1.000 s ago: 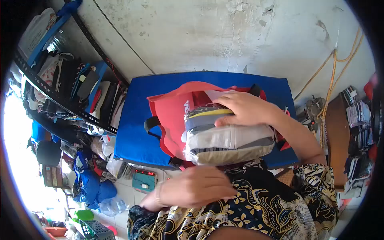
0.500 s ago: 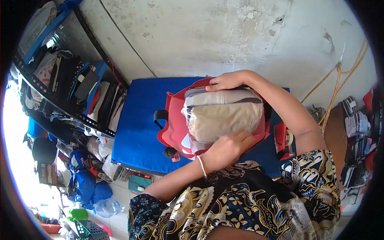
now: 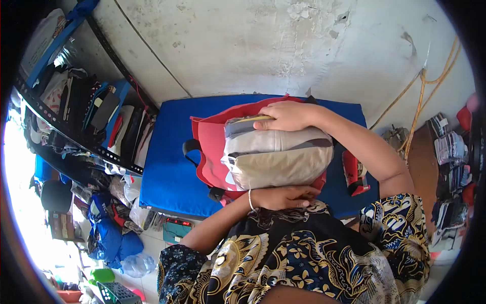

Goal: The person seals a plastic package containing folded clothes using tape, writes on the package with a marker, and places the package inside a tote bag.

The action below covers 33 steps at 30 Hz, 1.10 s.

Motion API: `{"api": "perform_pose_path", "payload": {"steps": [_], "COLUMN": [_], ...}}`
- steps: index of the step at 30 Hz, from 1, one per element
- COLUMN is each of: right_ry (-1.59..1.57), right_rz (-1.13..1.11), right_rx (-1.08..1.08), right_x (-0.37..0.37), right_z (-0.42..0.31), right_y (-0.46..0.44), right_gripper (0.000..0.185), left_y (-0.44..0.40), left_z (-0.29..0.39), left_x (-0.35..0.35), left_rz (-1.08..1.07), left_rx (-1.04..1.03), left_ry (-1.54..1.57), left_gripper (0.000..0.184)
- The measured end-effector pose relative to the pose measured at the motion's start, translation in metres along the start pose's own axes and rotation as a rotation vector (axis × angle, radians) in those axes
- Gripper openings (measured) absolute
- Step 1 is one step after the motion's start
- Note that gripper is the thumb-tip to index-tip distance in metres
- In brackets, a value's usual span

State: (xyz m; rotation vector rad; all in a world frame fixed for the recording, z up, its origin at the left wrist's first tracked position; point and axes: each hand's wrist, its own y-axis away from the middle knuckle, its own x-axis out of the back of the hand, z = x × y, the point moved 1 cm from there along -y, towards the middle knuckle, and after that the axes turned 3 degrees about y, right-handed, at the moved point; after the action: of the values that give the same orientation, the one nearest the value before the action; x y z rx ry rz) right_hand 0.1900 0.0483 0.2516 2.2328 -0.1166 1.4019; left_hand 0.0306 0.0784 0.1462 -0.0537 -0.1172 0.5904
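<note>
A bundle of folded clothes [image 3: 283,164], beige, white and dark grey in clear plastic, sits in the mouth of a red bag [image 3: 212,147] that lies on its side. My right hand [image 3: 291,115] reaches over the bundle's far edge, thumb on the near face and fingers beyond it, closed on that edge. Its fingertips are partly hidden. Low at the bag's near side is my left hand [image 3: 283,197], wearing a white bracelet, fingers stretched out and apart, close to the bundle and my patterned clothing. Whether it touches the bag I cannot tell.
The bag lies on a blue padded surface [image 3: 167,152] against a worn wall. A red object [image 3: 357,175] lies to its right. At left stands a metal shelf [image 3: 76,131] full of clothes; stacked packets [image 3: 448,147] are at far right. Yellow rope [image 3: 420,111] hangs on the wall.
My left hand has dropped from the bundle's near face to the bag's near side, its fingers loosening. My right hand has moved slightly nearer over the bundle. The bundle's top shows more.
</note>
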Motion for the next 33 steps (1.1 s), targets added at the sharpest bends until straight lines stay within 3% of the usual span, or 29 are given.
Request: {"api": "perform_pose_path", "payload": {"steps": [7,11,14,15,17,19,22,26,33], "right_ry": [0.057,0.185,0.281,0.300,0.350,0.420,0.295,0.138,0.094], "right_rz": [0.207,0.270,0.349,0.360,0.414,0.535,0.314,0.520,0.608], "right_rx": [0.010,0.042,0.109,0.121,0.163,0.256,0.211,0.248,0.211], "right_x": [-0.003,-0.012,-0.024,-0.029,-0.045,-0.067,-0.093,-0.116,-0.113], "right_z": [-0.022,-0.040,-0.064,-0.071,-0.078,-0.079,-0.077,-0.070,-0.058], "right_y": [0.022,0.034,0.053,0.061,0.074,0.086,0.096,0.094,0.062], "right_gripper": [0.084,0.080,0.084,0.084,0.084,0.078,0.087,0.084,0.105], "left_y": [0.007,0.011,0.009,0.009,0.016,0.017,0.023,0.034,0.041], "left_z": [-0.001,0.016,-0.017,-0.021,-0.060,-0.065,-0.072,-0.086,-0.101], "left_x": [0.000,0.004,-0.008,-0.011,-0.014,-0.018,-0.025,-0.048,-0.069], "left_rz": [-0.056,-0.063,0.067,0.123,0.184,0.198,0.241,0.309,0.426], "left_rx": [0.012,0.068,-0.071,-0.035,-0.001,0.038,0.146,0.291,0.569], "left_ry": [0.213,-0.213,-0.457,-0.428,-0.736,-0.745,-0.792,-0.827,-0.913], "left_gripper": [0.050,0.049,0.053,0.055,0.049,0.049,0.048,0.047,0.046]}}
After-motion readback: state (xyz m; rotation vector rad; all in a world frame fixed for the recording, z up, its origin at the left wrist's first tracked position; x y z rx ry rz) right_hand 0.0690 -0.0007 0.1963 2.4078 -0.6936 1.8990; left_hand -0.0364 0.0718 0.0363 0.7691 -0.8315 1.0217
